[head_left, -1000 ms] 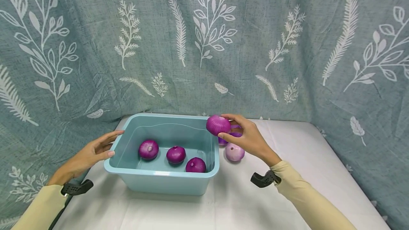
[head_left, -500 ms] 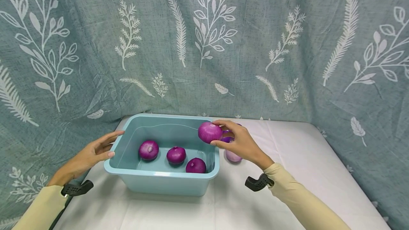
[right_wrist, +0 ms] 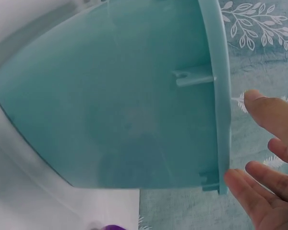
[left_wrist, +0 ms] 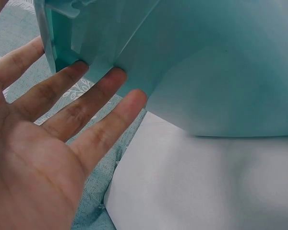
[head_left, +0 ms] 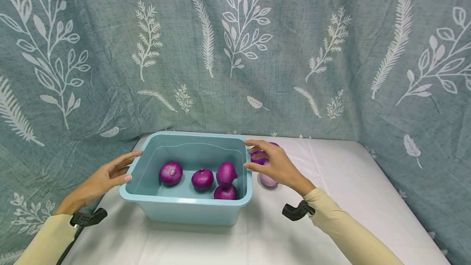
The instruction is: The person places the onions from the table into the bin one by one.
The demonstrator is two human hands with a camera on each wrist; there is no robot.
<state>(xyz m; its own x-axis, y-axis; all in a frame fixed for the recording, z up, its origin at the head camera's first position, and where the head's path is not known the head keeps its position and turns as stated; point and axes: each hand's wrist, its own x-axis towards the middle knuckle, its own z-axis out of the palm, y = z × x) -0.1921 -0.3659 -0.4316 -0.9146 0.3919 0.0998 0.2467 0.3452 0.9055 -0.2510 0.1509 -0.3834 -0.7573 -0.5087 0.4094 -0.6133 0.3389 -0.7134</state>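
A light blue plastic bin point(head_left: 185, 212) stands on the table with several red onions in it. One onion point(head_left: 171, 172) is at the left, another point(head_left: 202, 178) in the middle. Toward the right end, an onion point(head_left: 226, 172) overlaps the one point(head_left: 225, 192) nearer the front wall. My right hand point(head_left: 281, 167) is by the right rim, thumb and fingers spread apart, holding nothing. My left hand point(head_left: 97, 181) is at the opposite end; its extended fingers point(left_wrist: 108, 86) touch the bin's outer side.
Right of the bin, a pale purple onion point(head_left: 268, 180) and purple onions point(head_left: 259, 158) sit on the white tablecloth point(head_left: 331, 175), partly hidden behind my right hand. A leaf-patterned grey-green curtain point(head_left: 191, 52) hangs behind the table and along both sides.
My right hand moved left and lower with the onion, then let it go. That onion is now down inside the bin's right end. My left hand has stayed in place.
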